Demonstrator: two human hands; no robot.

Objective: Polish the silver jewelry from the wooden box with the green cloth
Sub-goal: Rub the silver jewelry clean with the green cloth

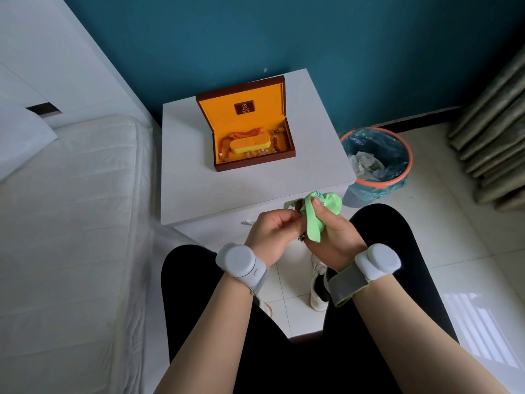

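The wooden box stands open on the white nightstand, its orange lining holding red and pale bead strings. In front of the nightstand, my right hand grips the green cloth, thumb pressed on top of it. My left hand pinches a small piece of jewelry against the cloth; most of the piece is hidden by fingers and cloth. Both hands meet above my knees.
A bed with a white mattress lies to the left. An orange-rimmed waste bin with a blue liner stands right of the nightstand. Curtains hang at the far right. My legs and a white shoe are below.
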